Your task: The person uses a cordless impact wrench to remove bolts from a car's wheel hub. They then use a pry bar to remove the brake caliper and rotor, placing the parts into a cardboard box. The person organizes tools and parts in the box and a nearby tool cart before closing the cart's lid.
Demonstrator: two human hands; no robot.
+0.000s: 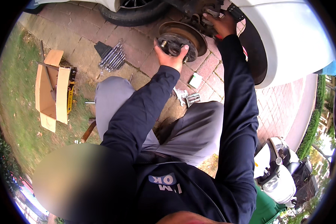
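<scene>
The rusty brake disc (193,31) stands in the open wheel well with its dark wheel hub (174,43) facing me, short studs sticking out. My left hand (170,59) is closed on the near rim of the hub, thumb on the right, fingers on the left. Beyond the disc to the right, my right hand (226,25) reaches into the wheel well. Its fingers curl over a metal part by the suspension, whose kind I cannot make out. Something red shows just under that hand.
A tire (134,15) lies at the car's edge, beside the white bodywork (291,41). On the paving are a wrench set (114,59), a small green-and-white box (195,80), loose wrenches (181,95) and a socket holder (193,99). An open cardboard box (47,91) stands on the grass; a scooter (280,179) is behind right.
</scene>
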